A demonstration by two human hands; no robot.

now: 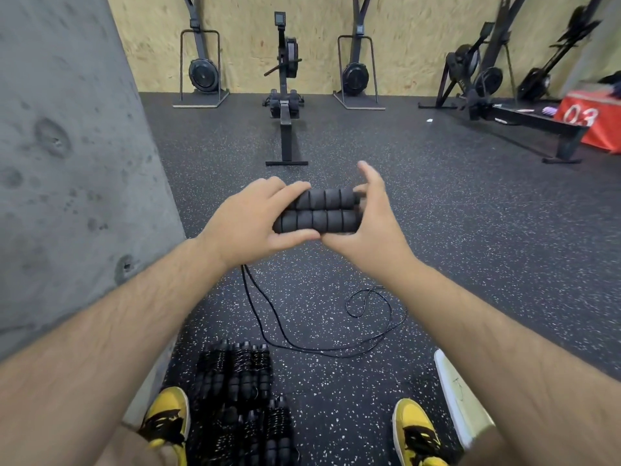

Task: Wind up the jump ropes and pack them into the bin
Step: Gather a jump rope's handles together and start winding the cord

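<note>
Both hands' grip, left (255, 220) and right (366, 227), around paired handles (319, 210) (cord (285, 334) trailing floorward)

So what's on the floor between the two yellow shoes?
Wound-up jump ropes lie bundled there beside the left shoe; bare speckled floor reaches the right shoe, seen from the head camera.

The two jump-rope handles (319, 210) look like matt black foam, ribbed into soft rings. The cord (268, 326) on the floor is thin, smooth and slightly glossy. The floor (437, 203) is dark rubber, matt and flecked with white. The pillar (67, 146) is rough grey concrete, pitted. The back wall (319, 28) is unfinished chipboard. The shoes (415, 432) look like yellow suede.
</note>
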